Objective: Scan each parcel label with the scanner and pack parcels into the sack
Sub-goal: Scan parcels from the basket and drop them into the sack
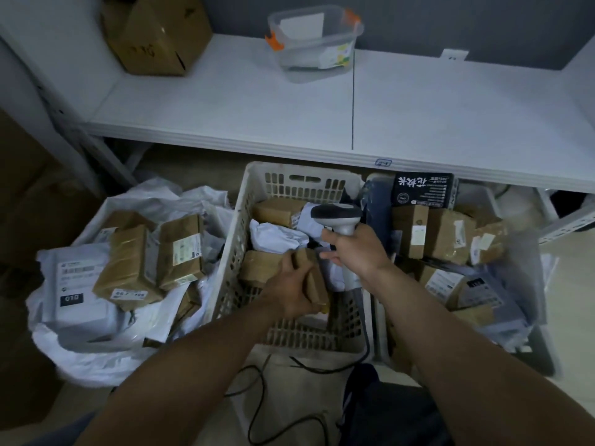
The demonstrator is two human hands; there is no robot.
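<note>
The brown parcel (314,278) sits inside the white slatted basket (231,249) at centre, tilted on edge above the basket's near wall, with its label side not visible from this angle. The left hand (291,289) is wrapped around the parcel's left side, fingers curled over its top edge. The right hand (355,251) is closed around the grip of the scanner (338,217), whose grey-and-white head points left and away over the basket contents; the fingertips of this hand lie just beside the parcel's upper right corner. A black cable (273,413) trails from the scanner handle down past the basket's near wall to the floor. Further brown and white parcels (277,235) lie deeper in the same basket. To the left, the white sack (83,355) stands open and holds several taped brown boxes (128,268) and a white mailer bag (80,284) bearing a printed label. To the right, a second container holds more brown boxes (447,236) and a black carton (421,189) printed in white characters. Behind all three runs a white shelf (225,101) carrying a clear plastic bin (315,43) with orange clips and a cardboard box (157,33).
</note>
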